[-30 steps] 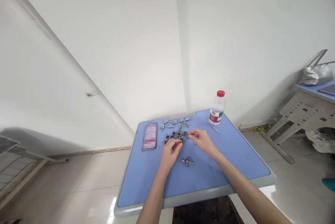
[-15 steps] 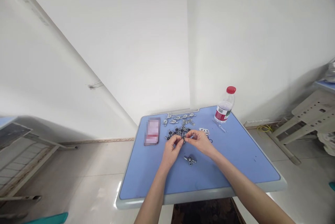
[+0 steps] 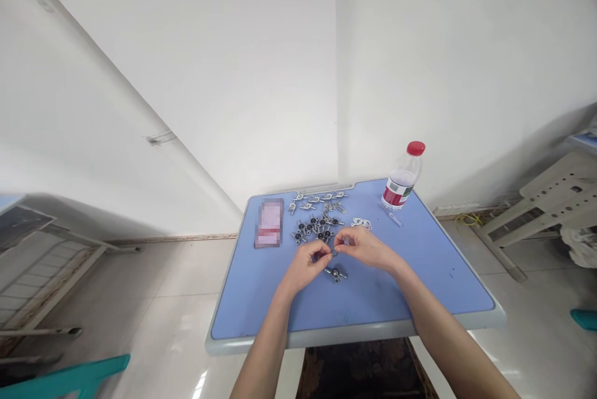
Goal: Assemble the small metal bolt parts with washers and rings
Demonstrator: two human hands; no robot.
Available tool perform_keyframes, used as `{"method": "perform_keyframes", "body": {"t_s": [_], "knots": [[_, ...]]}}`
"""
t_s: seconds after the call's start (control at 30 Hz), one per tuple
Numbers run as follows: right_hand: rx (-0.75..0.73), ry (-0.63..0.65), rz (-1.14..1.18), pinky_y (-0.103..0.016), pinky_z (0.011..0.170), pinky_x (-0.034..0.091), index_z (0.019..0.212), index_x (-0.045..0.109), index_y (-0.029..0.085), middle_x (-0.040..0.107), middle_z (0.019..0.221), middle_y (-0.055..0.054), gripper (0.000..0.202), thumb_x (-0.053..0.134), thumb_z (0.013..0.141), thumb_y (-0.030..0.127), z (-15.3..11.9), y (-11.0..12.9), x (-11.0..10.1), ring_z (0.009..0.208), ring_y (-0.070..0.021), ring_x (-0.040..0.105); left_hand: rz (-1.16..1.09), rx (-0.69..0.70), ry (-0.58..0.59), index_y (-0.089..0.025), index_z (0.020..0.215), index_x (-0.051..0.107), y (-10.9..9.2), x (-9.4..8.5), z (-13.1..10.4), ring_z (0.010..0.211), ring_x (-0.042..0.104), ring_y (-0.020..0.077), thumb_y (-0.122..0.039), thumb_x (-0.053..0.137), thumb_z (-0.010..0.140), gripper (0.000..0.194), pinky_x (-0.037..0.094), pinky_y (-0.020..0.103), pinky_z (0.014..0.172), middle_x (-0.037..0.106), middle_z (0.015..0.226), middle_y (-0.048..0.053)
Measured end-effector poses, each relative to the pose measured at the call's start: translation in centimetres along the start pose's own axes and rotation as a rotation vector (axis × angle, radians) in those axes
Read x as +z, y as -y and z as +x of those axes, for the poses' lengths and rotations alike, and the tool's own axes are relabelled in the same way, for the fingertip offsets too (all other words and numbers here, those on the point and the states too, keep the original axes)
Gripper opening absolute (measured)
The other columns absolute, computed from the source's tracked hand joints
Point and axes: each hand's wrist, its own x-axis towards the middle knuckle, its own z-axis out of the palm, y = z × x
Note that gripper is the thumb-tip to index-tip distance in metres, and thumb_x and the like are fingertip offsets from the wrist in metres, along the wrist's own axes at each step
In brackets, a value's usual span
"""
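Observation:
Above the middle of the blue table, my left hand and my right hand meet fingertip to fingertip. Between them they pinch a small thin dark ring. Just below the fingers lies a metal fitting on the tabletop. Several metal parts with black round centres are grouped behind my left hand. Farther back are several silver metal pieces. White flat pieces lie behind my right hand, which hides part of the tabletop.
A bottle with a red cap stands at the table's back right, beside a small clear plastic item. A phone lies at the left. A wall rises behind the table.
The view has shifted slightly. My hands have moved a little toward me, away from the group of black-centred parts, and the ring between the fingertips now shows.

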Motion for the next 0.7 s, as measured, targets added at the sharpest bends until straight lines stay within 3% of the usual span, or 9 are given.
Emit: {"method": "perform_keyframes", "body": {"t_s": [0.23,0.47,0.7], "knots": [[0.051,0.163,-0.046,-0.022,0.054,0.031,0.076,0.066,0.019,0.047,0.057,0.006,0.013,0.056,0.083,0.024,-0.7,-0.3,-0.9,0.055,-0.0098,0.04,0.004,0.039,0.034,-0.018,0.081,0.067,-0.2,-0.5,-0.2,0.075,0.054,0.0173,-0.035,0.052,0.09,0.024,0.041,0.027,0.07,0.062,0.077,0.004],[-0.024,0.383,-0.035,-0.022,0.056,0.034,0.076,0.069,0.018,0.056,0.062,0.004,0.011,0.059,0.078,0.019,-1.3,0.2,-0.9,0.058,-0.0103,0.044,0.084,0.029,0.076,-0.021,0.089,0.073,0.1,-0.9,-0.3,0.079,0.058,0.018,-0.026,0.054,0.087,0.019,0.042,0.027,0.069,0.067,0.083,0.004],[-0.015,0.393,-0.095,-0.022,0.059,0.036,0.073,0.07,0.018,0.064,0.068,0.002,0.012,0.059,0.076,0.019,-1.4,0.2,-0.5,0.062,-0.0119,0.052,0.102,0.081,0.079,-0.022,0.084,0.073,0.5,-0.5,-0.3,0.076,0.06,0.0164,-0.013,0.055,0.083,0.021,0.044,0.026,0.069,0.067,0.08,0.002]]}}
